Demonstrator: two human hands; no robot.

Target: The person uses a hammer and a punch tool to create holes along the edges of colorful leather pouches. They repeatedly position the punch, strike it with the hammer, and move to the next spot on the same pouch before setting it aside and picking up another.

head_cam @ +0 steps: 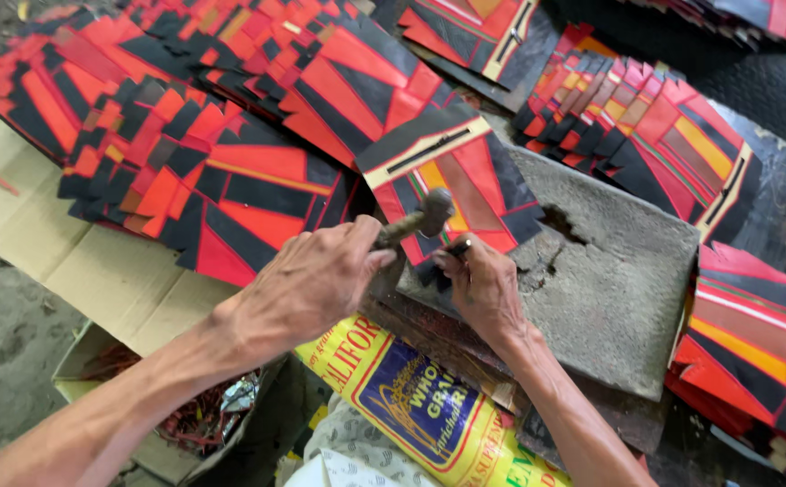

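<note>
While the left hand (316,275) is curled tight round the handle of a small hammer (416,221), the hammer's rounded metal head sits just above a red-and-black patterned sheet (465,185) that lies on a grey stone slab (610,289). That sheet is a flat, folded piece with a pale strip along its upper edge, and its lower corner reaches down to where both hands meet. The right hand (483,289) is pinched closed at that lower corner, thumb and fingertips (447,261) pressed together on something small against the sheet; what exactly they grip is too small to make out. Both forearms come in from the bottom of the view, the left from the lower left, the right from the lower right.

Around the slab lie many more sheets of the same kind. A broad fanned stack (167,153) spreads over flattened brown cardboard (41,234) to the left, another fan (628,113) lies beyond the slab at upper right, and a further pile (754,343) rests at the right edge. A yellow printed sack (420,406) lies under the forearms, just beside the slab's near edge. An open cardboard box (95,361) with reddish scraps stands at lower left, near bare dirt ground (0,343).
</note>
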